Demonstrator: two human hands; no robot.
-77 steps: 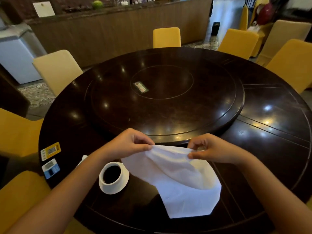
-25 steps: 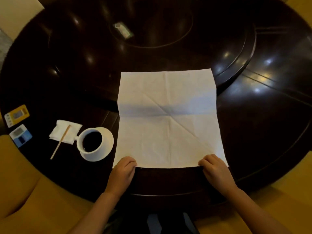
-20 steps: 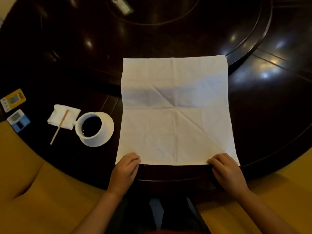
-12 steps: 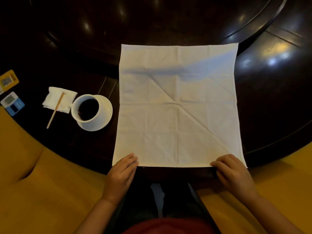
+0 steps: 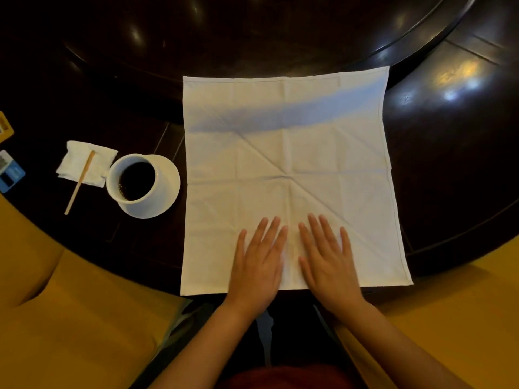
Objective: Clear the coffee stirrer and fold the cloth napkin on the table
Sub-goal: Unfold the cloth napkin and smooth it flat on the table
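A white cloth napkin (image 5: 289, 153) lies spread flat and square on the dark round table (image 5: 438, 153), creased across its middle and diagonal. My left hand (image 5: 259, 262) and my right hand (image 5: 327, 261) rest palm down, side by side, on the napkin's near middle, fingers straight. A wooden coffee stirrer (image 5: 80, 182) lies to the left, its far end on a small white paper tissue (image 5: 75, 161), apart from both hands.
A white cup of black coffee (image 5: 134, 179) stands on its saucer (image 5: 165, 197) just left of the napkin. Small yellow (image 5: 4, 127) and blue cards (image 5: 9, 172) sit at the left table edge. Yellow chair seats (image 5: 70, 318) flank me. A raised turntable (image 5: 252, 37) lies beyond.
Both hands let go of the napkin's near corners and moved inward onto its near middle, now lying flat. The napkin lies flatter. The view tilted further down.
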